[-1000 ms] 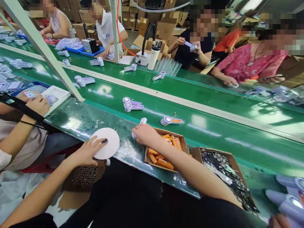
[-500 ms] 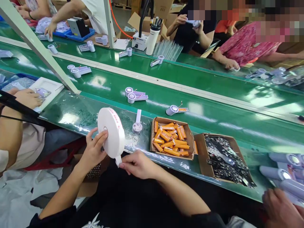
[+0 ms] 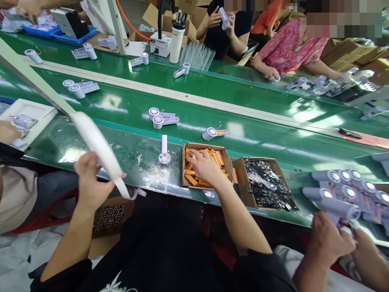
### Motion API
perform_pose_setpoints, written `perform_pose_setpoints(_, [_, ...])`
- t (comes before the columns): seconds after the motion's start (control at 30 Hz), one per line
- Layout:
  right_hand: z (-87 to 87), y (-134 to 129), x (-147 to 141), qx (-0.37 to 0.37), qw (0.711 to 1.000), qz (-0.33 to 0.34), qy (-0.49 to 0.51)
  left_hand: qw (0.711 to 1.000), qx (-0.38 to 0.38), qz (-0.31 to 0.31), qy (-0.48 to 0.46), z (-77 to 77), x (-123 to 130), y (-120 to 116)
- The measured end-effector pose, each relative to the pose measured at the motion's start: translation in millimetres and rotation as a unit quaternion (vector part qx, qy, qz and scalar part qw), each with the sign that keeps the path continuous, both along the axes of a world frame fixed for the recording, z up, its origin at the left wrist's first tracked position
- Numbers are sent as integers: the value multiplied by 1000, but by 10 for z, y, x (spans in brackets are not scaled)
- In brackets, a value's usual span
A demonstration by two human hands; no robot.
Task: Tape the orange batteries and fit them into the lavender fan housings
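Note:
My left hand point(image 3: 91, 180) grips a large roll of white tape point(image 3: 97, 144), tilted and seen nearly edge-on. A loose end of tape hangs off its lower side, over the table's front edge. My right hand point(image 3: 205, 165) reaches into a cardboard box of orange cylindrical batteries point(image 3: 191, 179). Its fingers are spread and touch the batteries; their tips are partly hidden among them. Between my hands, a small light-purple handheld fan point(image 3: 164, 159) lies on the green table, its round end towards me.
Right of the batteries stands a box of small black circuit boards point(image 3: 267, 182). Several fan housings point(image 3: 158, 121) lie on the green belt point(image 3: 130, 97). At the right, a co-worker's hands point(image 3: 328, 239) hold a fan beside a pile of fans point(image 3: 346, 190). A slanted metal post point(image 3: 39, 77) rises at left.
My right hand has let go of the tape's end and moved right into the battery box. The roll has moved left and turned edge-on in my left hand. The view has shifted right.

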State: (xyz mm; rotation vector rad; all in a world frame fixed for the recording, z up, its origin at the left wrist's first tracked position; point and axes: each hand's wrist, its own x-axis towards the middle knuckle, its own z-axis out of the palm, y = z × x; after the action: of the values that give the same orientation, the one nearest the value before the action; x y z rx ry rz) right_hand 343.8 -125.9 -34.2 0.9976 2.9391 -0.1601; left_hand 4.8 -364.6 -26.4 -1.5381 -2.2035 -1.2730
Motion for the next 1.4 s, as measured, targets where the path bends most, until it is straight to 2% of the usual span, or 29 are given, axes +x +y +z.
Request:
perform_pose_setpoints(0.07, [-66, 126, 39, 3, 999, 21, -27, 996, -46, -47, 65, -128, 155, 81])
perform_pose_setpoints(0.17, [-90, 171, 152, -3, 1000, 28, 14, 985, -92, -89, 115, -247, 349, 141])
perform_pose_setpoints(0.23, [-41, 163, 284, -26, 996, -2, 80, 981, -110, -100, 125, -279, 422, 130])
perform_pose_setpoints(0.3, [15, 133, 426, -56, 981, -58, 174, 979, -115, -111, 128, -291, 462, 105])
perform_pose_setpoints(0.37, [35, 72, 532, -100, 942, -122, 296, 978, -115, -118, 130, -297, 495, 95])
perform_pose_setpoints(0.4, [28, 34, 562, -134, 909, -148, 365, 977, -116, -123, 133, -300, 515, 100])
perform_pose_setpoints(0.5, [-29, -68, 576, -269, 778, -181, 538, 970, -118, -147, 155, -302, 603, 157])
perform_pose_setpoints(0.53, [-45, -83, 566, -300, 750, -184, 560, 967, -116, -157, 162, -300, 640, 184])
perform_pose_setpoints(0.57, [-55, -86, 554, -311, 749, -191, 553, 965, -112, -167, 167, -294, 680, 213])
perform_pose_setpoints(0.6, [-58, -79, 542, -297, 775, -206, 518, 964, -108, -177, 169, -286, 719, 241])
perform_pose_setpoints(0.67, [-51, -50, 521, -194, 869, -257, 376, 961, -102, -188, 174, -261, 795, 290])
perform_pose_setpoints(0.7, [-50, -36, 513, -123, 905, -282, 292, 960, -101, -192, 178, -247, 828, 309])
perform_pose_setpoints(0.73, [-54, -25, 505, -55, 926, -300, 223, 958, -101, -195, 183, -232, 858, 326])
perform_pose_setpoints(0.8, [-91, -5, 492, 41, 936, -313, 156, 954, -101, -203, 196, -204, 904, 348])
perform_pose_setpoints(0.93, [-240, 111, 493, 91, 939, -281, 176, 948, -98, -207, 222, -168, 943, 364])
perform_pose_setpoints(1.03, [-286, 252, 518, 99, 924, -257, 267, 939, -108, -206, 252, -157, 939, 358])
perform_pose_setpoints(1.1, [-250, 288, 527, 55, 882, -271, 381, 936, -115, -204, 263, -153, 935, 350])
perform_pose_setpoints(1.17, [-187, 240, 515, -55, 809, -290, 509, 937, -119, -198, 261, -149, 939, 343])
perform_pose_setpoints(1.23, [-136, 132, 488, -182, 735, -285, 588, 938, -123, -195, 260, -143, 952, 340])
perform_pose_setpoints(1.27, [-125, 78, 474, -234, 715, -272, 601, 936, -123, -198, 263, -140, 959, 341])
perform_pose_setpoints(1.3, [-126, 35, 462, -272, 712, -255, 594, 934, -123, -202, 266, -137, 966, 344])
perform_pose_setpoints(1.33, [-139, 10, 452, -291, 727, -245, 571, 933, -123, -208, 267, -136, 971, 348])
perform_pose_setpoints(1.4, [-189, 23, 447, -248, 796, -251, 492, 932, -126, -215, 264, -135, 974, 358])
